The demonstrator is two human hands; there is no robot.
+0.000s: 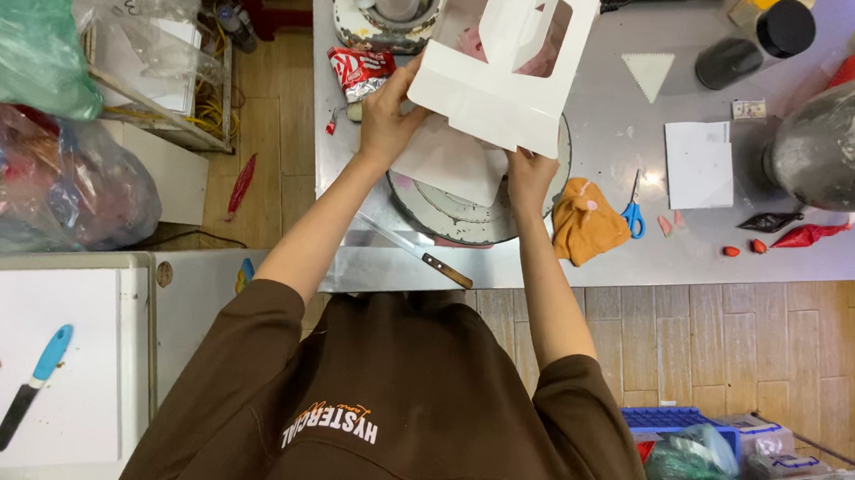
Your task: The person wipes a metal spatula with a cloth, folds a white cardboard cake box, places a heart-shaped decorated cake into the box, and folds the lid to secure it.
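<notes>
Box (501, 50) gripped between hands, seemingly above turntable (450, 212).

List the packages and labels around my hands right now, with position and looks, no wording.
White cardboard box: held by left hand and right hand above the round turntable; has a window cutout.
Red wrapper: crumpled, red and white, left of the box on the steel counter.
Small label: pale rectangle, far right of the box.
White sheet: blank, below that label.
</notes>
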